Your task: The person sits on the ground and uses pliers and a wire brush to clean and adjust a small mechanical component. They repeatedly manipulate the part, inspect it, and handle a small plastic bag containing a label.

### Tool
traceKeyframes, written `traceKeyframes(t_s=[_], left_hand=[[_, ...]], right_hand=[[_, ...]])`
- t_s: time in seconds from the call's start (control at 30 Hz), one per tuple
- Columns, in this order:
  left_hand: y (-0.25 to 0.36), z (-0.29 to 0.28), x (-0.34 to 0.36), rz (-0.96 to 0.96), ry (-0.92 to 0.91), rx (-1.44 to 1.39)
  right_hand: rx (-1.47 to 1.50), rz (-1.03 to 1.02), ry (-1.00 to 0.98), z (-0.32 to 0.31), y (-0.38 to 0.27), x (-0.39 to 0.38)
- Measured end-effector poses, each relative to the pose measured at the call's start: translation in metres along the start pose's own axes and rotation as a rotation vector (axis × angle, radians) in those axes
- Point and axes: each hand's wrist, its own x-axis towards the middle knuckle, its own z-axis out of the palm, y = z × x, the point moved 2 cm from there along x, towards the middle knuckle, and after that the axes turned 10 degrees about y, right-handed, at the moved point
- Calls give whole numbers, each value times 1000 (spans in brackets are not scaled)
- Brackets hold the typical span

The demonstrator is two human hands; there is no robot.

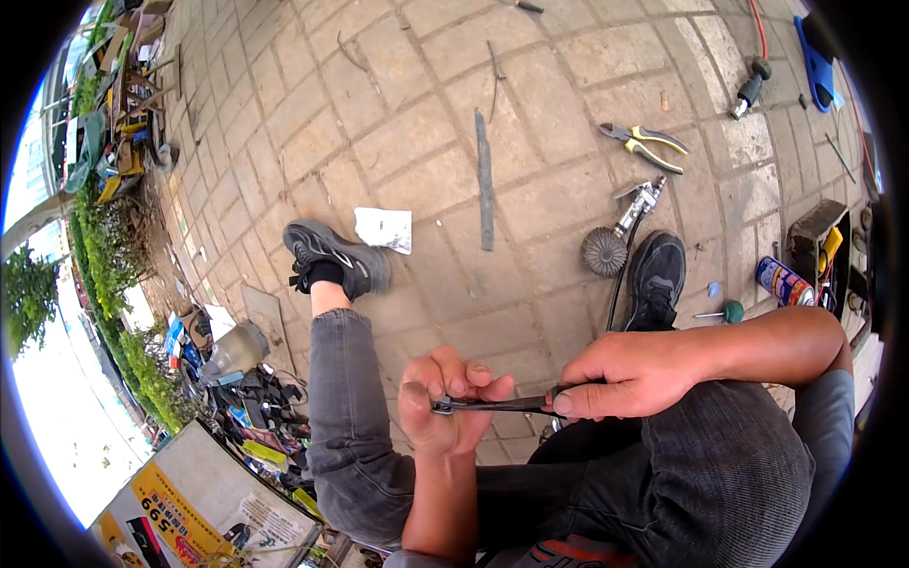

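Between my hands runs a thin, dark rod-like piece (511, 405) with a small metal end, lying roughly level above my lap. I cannot make out its exact kind. My left hand (443, 402) has its fingers curled around the metal end, palm turned up. Around the thicker black end on the other side, my right hand (620, 377) is closed, thumb along the top. Ahead of the right hand, beside my right shoe (655, 275), lies an air gun-like metal tool (641, 206) with a black hose. A round ribbed grey part (604, 252) touches it.
Yellow-handled pliers (648, 146), a flat grey strip (485, 180) and a white packet (384, 229) lie on the paving. Right: a spray can (784, 282), a green-handled screwdriver (729, 311) and a tool box (816, 232). Left: a heap of parts (260, 407) and a printed board (204, 492).
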Motion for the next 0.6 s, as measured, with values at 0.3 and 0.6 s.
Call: traceKeyframes(t_s=[0.3, 0.6], left_hand=[[-4, 4, 0, 19, 111, -51], [-15, 13, 1, -62, 382, 99]], right_hand=[[150, 60, 37, 2, 5, -4], [47, 22, 105, -5, 4, -15]])
